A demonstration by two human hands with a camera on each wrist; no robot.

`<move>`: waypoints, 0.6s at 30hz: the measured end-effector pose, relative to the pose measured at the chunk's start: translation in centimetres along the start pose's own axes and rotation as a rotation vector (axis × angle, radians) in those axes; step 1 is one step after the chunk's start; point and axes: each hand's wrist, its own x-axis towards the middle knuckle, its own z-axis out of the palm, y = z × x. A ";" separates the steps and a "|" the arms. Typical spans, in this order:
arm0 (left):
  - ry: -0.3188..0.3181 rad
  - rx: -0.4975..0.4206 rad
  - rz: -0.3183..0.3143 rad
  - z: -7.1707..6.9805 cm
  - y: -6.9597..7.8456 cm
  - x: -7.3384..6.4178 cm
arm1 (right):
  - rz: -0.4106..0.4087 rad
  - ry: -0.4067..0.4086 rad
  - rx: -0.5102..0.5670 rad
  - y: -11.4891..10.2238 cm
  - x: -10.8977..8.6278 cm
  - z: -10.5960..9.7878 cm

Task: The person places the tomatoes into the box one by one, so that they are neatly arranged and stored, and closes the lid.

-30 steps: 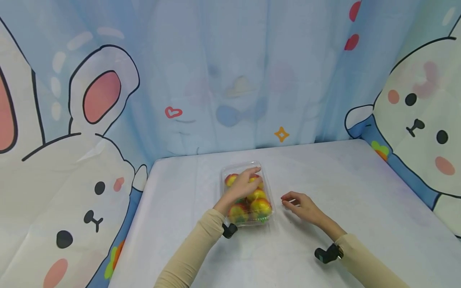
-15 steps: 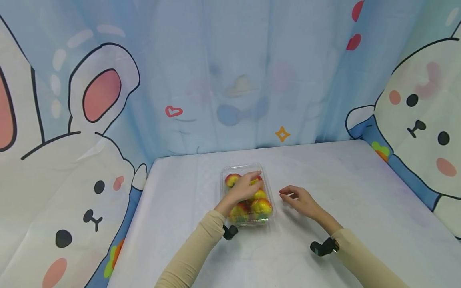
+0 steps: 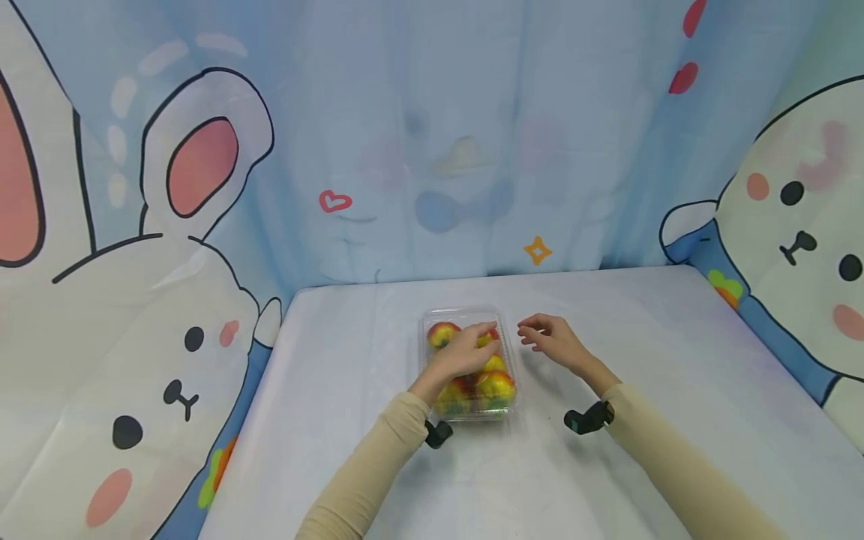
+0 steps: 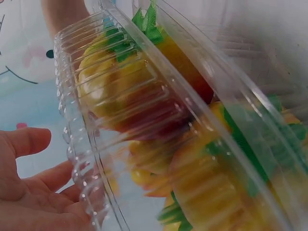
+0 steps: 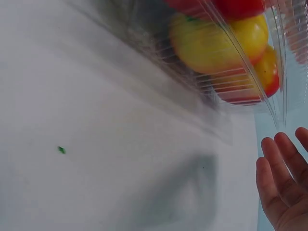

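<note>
A clear plastic clamshell box [image 3: 475,416] lies on the table, filled with several red-and-yellow fruits [image 3: 495,386] that have green leaves. My left hand [image 3: 468,352] is over the lid, its fingers extended toward the far right corner and covering part of the fruit. In the left wrist view, ribbed clear plastic [image 4: 77,139] stands in front of that hand's fingers. My right hand [image 3: 555,341] hovers just right of the box, fingers loosely bent, holding nothing. The right wrist view shows its fingertips [image 5: 281,139] close below the box's rim corner [image 5: 280,122].
A white cloth covers the table [image 3: 607,315]. Behind and at the sides hangs a blue curtain [image 3: 378,112] printed with cartoon rabbits. A tiny green scrap [image 5: 61,150] lies on the cloth. Black wrist cameras [image 3: 589,418] sit on both wrists.
My right hand has moved away from me, up alongside the box toward its far right corner. My left hand stays over the lid. The head view has shifted slightly.
</note>
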 end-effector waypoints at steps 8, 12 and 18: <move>0.007 0.054 0.073 0.1 0.0 0.1 | 0.128 -0.018 0.043 -0.1 2.9 0.0; 0.028 0.152 0.145 0.3 -0.1 0.2 | 0.162 -0.005 0.080 -0.5 4.3 0.6; 0.024 0.264 0.150 1.0 -0.5 0.0 | 0.245 -0.032 0.070 -0.7 5.7 1.8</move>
